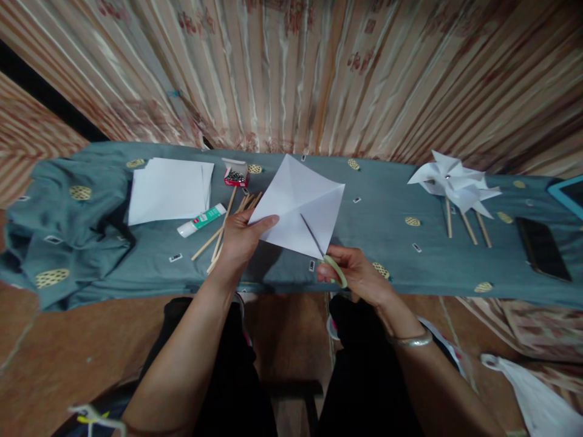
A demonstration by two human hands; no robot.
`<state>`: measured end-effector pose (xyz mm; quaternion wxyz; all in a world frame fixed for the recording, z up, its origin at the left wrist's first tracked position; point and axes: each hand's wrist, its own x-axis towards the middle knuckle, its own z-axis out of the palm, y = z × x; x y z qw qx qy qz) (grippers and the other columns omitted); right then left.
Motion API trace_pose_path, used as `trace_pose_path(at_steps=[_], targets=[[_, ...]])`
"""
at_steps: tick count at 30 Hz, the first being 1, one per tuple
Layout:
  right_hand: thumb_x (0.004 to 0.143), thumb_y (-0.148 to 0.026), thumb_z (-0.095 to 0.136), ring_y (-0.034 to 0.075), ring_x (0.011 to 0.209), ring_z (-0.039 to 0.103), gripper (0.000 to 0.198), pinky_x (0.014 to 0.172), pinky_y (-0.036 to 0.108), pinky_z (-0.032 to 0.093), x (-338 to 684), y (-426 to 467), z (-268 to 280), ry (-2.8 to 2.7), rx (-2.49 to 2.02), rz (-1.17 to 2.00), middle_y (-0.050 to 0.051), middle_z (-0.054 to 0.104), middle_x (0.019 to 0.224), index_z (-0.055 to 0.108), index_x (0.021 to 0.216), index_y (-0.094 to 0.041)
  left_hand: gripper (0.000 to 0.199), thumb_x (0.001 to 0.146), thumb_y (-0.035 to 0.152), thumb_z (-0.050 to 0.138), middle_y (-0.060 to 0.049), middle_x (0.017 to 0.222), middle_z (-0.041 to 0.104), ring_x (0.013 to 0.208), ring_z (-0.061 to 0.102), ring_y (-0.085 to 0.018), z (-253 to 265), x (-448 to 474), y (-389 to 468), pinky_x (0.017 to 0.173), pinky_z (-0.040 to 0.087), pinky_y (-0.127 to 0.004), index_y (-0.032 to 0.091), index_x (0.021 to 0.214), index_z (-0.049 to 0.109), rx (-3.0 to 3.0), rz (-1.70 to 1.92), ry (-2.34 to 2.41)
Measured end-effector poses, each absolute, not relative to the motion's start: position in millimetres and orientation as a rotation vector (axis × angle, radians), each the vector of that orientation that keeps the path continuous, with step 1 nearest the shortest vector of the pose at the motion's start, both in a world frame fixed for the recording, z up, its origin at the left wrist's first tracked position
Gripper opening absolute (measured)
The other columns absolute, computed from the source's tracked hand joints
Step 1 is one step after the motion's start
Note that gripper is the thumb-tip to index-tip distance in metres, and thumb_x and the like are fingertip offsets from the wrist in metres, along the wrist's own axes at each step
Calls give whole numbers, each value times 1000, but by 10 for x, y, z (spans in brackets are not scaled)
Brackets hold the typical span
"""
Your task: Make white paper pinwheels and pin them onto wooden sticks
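Note:
A square sheet of white paper (314,194) with diagonal creases is held above the cloth. My left hand (243,240) pinches its left corner, thumb on top. In my right hand (353,270) is a pair of scissors (336,271) with pale green handles. One dark blade lies over the paper, pointing from the near corner toward the middle; the other blade is hidden. Beneath and beside my left hand lie several thin wooden sticks (209,243), partly covered by the hand and paper.
At left lie a stack of white paper (170,188), a glue stick (201,220) and an open red box of small metal pins (235,174). White paper pinwheels (450,179) on sticks, a dark phone (542,249) and a blue-edged device (567,193) are at right. A patterned curtain (291,73) hangs behind.

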<state>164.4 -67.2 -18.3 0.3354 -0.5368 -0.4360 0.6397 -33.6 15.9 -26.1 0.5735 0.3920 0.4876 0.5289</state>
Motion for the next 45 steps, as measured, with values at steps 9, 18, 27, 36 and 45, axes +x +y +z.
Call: trace_pose_path(at_steps=[9,18,27,36,45], targets=[[60,-57,81,8,56,51,46,53,21,41,1660,-678,-168,-1202,-1430,1646,-2,60,62,64,73,-17,26,51,25,85,-1,71,74,62,64,-17,-263,-340,163,64,52,-29,15,73,76,930,1222,1137],[60,-58,81,9,56,51,45,53,22,42,1679,-688,-215,-1237,-1437,1625,-1,62,62,66,73,-18,26,52,25,84,-2,75,74,66,67,-20,-270,-334,147,66,53,-32,16,75,76,938,1209,1126],[65,-49,82,11,63,58,52,60,25,46,1843,-750,-189,-1298,-1413,1788,0,66,73,67,101,-15,23,55,25,83,-2,73,73,63,64,-16,-264,-474,235,66,53,-29,16,74,75,883,1324,1139],[63,-45,85,17,82,67,48,73,29,52,2220,-698,-192,-1073,-1544,940,2,73,90,65,101,-23,26,49,30,85,-1,65,70,55,59,-16,-340,-581,247,56,47,-27,17,70,76,1025,1125,1229],[63,-37,82,15,73,64,43,74,31,50,2014,-575,-286,-1278,-1595,796,-2,71,79,65,100,-22,29,55,31,79,-1,69,70,61,61,-17,-335,-392,155,56,45,-26,14,78,75,1360,639,1194]])
